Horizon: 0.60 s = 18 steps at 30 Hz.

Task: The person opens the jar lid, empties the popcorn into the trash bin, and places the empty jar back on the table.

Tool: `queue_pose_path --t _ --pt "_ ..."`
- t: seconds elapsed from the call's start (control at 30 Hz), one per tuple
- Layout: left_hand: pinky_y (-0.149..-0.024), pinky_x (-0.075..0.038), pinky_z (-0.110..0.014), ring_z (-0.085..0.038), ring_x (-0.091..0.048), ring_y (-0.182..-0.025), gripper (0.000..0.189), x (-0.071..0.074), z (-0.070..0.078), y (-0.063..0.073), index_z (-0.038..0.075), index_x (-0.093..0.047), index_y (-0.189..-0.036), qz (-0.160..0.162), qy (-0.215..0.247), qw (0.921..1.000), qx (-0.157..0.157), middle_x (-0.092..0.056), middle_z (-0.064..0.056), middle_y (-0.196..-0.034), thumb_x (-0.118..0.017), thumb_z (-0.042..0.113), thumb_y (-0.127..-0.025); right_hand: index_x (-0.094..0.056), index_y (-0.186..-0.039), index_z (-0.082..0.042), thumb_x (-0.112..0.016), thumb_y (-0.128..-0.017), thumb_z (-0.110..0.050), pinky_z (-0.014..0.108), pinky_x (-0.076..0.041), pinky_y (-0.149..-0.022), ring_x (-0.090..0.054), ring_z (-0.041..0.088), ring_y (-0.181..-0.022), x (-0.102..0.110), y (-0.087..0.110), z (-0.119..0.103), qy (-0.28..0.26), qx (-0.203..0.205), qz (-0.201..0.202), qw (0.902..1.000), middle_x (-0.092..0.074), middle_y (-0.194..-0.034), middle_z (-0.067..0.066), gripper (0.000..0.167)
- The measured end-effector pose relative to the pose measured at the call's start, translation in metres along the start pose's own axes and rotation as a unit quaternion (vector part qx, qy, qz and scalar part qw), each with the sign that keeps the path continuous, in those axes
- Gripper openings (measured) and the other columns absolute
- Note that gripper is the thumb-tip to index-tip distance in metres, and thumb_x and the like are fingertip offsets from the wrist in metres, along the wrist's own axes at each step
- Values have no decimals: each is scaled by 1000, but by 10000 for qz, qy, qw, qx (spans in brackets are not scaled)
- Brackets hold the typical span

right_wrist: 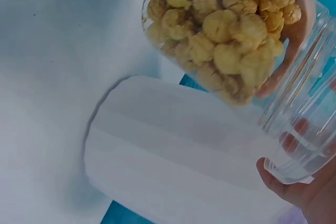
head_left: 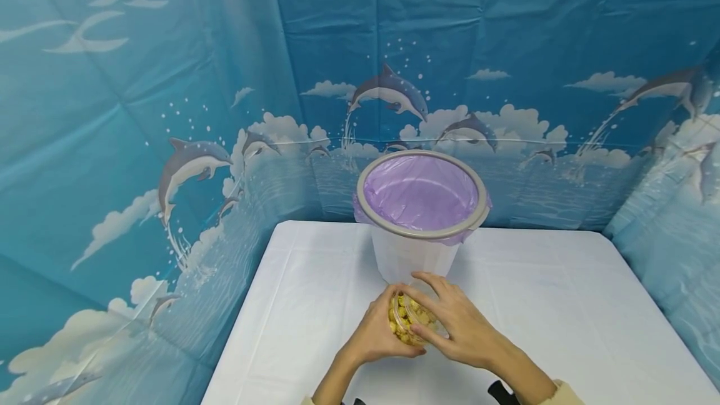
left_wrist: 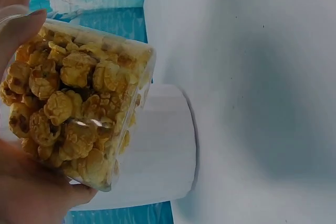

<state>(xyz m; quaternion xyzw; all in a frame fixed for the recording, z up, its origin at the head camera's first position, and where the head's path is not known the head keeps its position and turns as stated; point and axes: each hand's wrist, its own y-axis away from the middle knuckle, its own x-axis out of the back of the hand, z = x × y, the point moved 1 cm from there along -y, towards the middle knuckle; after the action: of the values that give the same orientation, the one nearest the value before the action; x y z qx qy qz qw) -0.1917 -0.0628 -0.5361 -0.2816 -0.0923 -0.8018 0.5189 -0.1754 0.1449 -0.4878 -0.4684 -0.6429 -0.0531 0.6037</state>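
A clear plastic jar (left_wrist: 84, 98) of yellow-brown popcorn is held off the table, tilted. My left hand (head_left: 378, 328) grips its side, with the thumb and fingers round it in the left wrist view. My right hand (head_left: 464, 327) holds a clear lid (right_wrist: 302, 156) by its rim at the mouth of the jar. In the right wrist view the lid overlaps the jar's mouth; whether it is threaded on, I cannot tell. Popcorn (right_wrist: 220, 30) fills much of the jar.
Just beyond the hands stands a white bin (head_left: 416, 255) with a purple liner bag (head_left: 422, 195) under a grey rim ring (head_left: 365, 205). A white-covered table (head_left: 574, 305) lies beneath. Blue dolphin-print sheeting (head_left: 315, 67) rises behind and at both sides.
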Motion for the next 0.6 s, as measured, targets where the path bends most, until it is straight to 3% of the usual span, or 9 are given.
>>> queue_pose_path --t 0.13,0.27,0.43,0.6 --pt "-106 -46 -45 -10 -56 -123 106 5 -6 0 32 -39 -151 104 201 9997 102 -58 10 -141 -99 40 -63 -46 -156 -32 -74 -94 -34 60 -54 -93 -57 32 -130 3 12 11 106 -438 -48 9990 -50 -152 7 68" --pt "-109 -46 -54 -21 -57 -130 108 14 -13 1 23 -40 -152 317 415 9984 203 -58 2 -145 -100 37 -62 -42 -157 -37 -73 -95 -36 59 -53 -89 -57 34 -128 6 27 26 340 -926 -84 9951 -51 -149 11 70" --pt "-114 -43 -54 -24 -55 -136 108 24 -22 2 23 -39 -152 531 805 9950 254 -54 -5 -150 -100 32 -63 -45 -156 -35 -74 -94 -37 64 -51 -89 -55 40 -128 8 46 48 664 -1331 -27 9889 -53 -146 16 68" --pt "-115 -43 -54 -25 -53 -138 109 31 -27 5 27 -37 -153 659 1002 9923 303 -53 -4 -152 -99 32 -64 -51 -152 -29 -75 -93 -38 68 -49 -83 -52 46 -127 8 68 73 781 -1827 -34 9801 -52 -143 22 65"
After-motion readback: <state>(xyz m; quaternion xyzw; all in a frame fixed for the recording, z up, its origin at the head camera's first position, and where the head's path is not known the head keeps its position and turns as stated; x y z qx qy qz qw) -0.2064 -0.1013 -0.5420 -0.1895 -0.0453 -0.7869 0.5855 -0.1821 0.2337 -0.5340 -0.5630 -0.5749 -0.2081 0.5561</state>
